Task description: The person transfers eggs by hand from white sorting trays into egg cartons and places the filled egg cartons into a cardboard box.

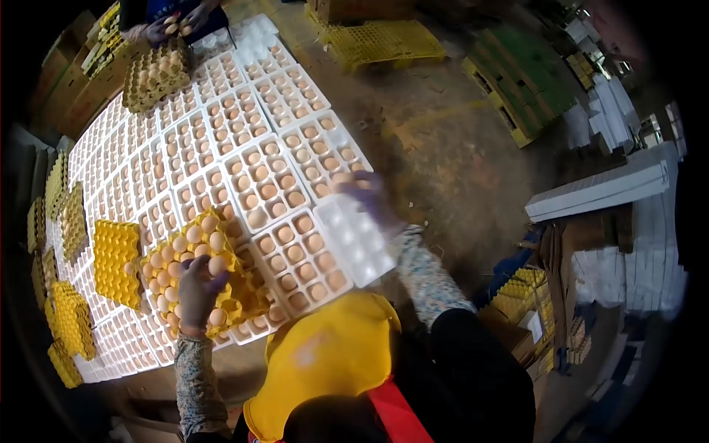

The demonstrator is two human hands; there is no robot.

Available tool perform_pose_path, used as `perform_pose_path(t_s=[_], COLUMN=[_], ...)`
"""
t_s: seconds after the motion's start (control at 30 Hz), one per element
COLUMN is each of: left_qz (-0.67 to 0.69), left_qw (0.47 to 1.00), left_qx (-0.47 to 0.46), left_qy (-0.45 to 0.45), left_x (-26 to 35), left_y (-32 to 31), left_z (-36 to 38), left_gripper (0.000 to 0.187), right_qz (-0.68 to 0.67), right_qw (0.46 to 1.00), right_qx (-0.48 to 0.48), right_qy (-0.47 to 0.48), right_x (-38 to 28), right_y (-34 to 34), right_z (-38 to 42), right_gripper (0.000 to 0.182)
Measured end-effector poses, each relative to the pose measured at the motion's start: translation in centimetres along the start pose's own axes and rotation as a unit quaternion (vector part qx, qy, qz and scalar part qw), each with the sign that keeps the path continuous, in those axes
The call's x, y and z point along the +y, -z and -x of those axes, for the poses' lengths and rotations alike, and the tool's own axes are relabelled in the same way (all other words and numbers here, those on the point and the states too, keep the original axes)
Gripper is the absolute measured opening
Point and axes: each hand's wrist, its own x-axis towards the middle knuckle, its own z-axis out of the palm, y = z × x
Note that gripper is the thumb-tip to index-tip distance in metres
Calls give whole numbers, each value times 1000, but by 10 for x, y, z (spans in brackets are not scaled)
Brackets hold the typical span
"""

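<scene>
My left hand (198, 294), in a greyish-purple glove, is over a yellow egg tray (247, 292) loaded with eggs, its thumb and fingers closed around an egg (216, 266). More brown eggs (168, 255) sit in that tray's cups. My right hand (375, 205), gloved in purple and smeared by motion, reaches to the edge of a white foam tray (347, 144); a blurred egg (342, 180) shows at its fingertips. Below this hand lies a white foam tray (358, 240) with bare cups. Beside it, another foam tray (299, 258) holds eggs in its cells.
Rows of egg-filled foam trays (236, 118) cover the table. Yellow egg trays (117, 262) lie at left. Across the table a person's gloved hands (177, 28) hold eggs near a stacked egg tray (156, 72). Pallets (521, 77) and foam stacks (602, 190) stand at right.
</scene>
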Motion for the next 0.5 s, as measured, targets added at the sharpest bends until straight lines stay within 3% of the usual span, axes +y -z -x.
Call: perform_pose_path(t_s=[0.07, 0.1, 0.13, 0.2, 0.27, 0.33, 0.4, 0.47, 0.5], left_qz=[223, 269, 313, 193, 79, 48, 4, -27, -25], left_qw=[970, 947, 916, 971, 990, 987, 996, 996, 998], left_qx=[-89, -157, -223, -139, -106, -129, -76, -69, -58], left_qy=[44, 81, 116, -9, 52, 80, 44, 45, 32], left_x=[56, 85, 112, 145, 195, 196, 186, 176, 176], left_y=[-37, -64, -98, -183, -221, -254, -264, -257, -253], left_z=[-13, -22, -32, -49, -65, -74, -60, -45, -40], left_gripper=[52, 50, 49, 55, 57, 63, 78, 79, 71], right_qz=[241, 241, 366, 479, 500, 498, 470, 453, 465], right_qw=[950, 952, 907, 848, 845, 851, 857, 864, 859], right_qx=[146, 137, 113, 80, 77, 86, 45, -2, -37], right_qy=[135, 129, 176, 211, 171, 143, 208, 221, 210], right_x=[49, 54, 62, 81, 93, 98, 96, 93, 101], right_y=[61, 70, 78, 86, 79, 76, 90, 102, 102], right_z=[-24, -30, -33, -34, -29, -21, -11, 0, 5], right_gripper=[35, 35, 40, 46, 43, 39, 40, 42, 42])
